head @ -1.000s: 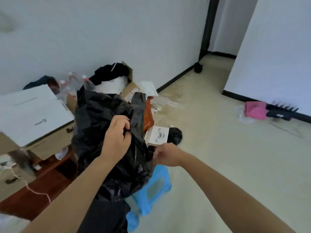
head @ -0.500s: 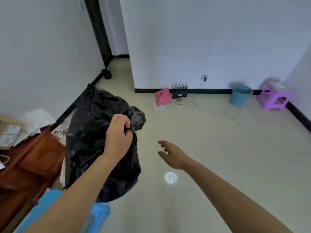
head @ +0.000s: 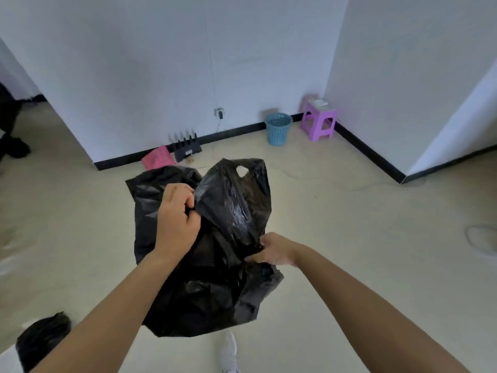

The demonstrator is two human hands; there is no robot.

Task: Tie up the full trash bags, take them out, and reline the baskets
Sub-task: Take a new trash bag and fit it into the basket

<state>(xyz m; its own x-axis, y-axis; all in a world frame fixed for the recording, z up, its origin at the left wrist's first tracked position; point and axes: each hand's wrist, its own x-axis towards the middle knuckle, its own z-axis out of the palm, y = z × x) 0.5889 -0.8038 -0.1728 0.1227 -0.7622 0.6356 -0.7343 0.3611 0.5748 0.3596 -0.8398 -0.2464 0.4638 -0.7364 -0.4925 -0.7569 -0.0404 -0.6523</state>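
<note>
We hold a crinkled black plastic handled bag [head: 215, 238], left hand [head: 176, 220] and right hand [head: 273, 251] both pinching its film, seemingly opening it to reline the empty blue lattice basket [head: 278, 128]

You have thin, crinkled black plastic film in the trash bag [head: 231, 211], glossy where light strikes it. The far blue basket [head: 278, 129] is perforated plastic, the purple stool [head: 319, 122] smooth plastic, the floor [head: 363, 232] matt.
</note>
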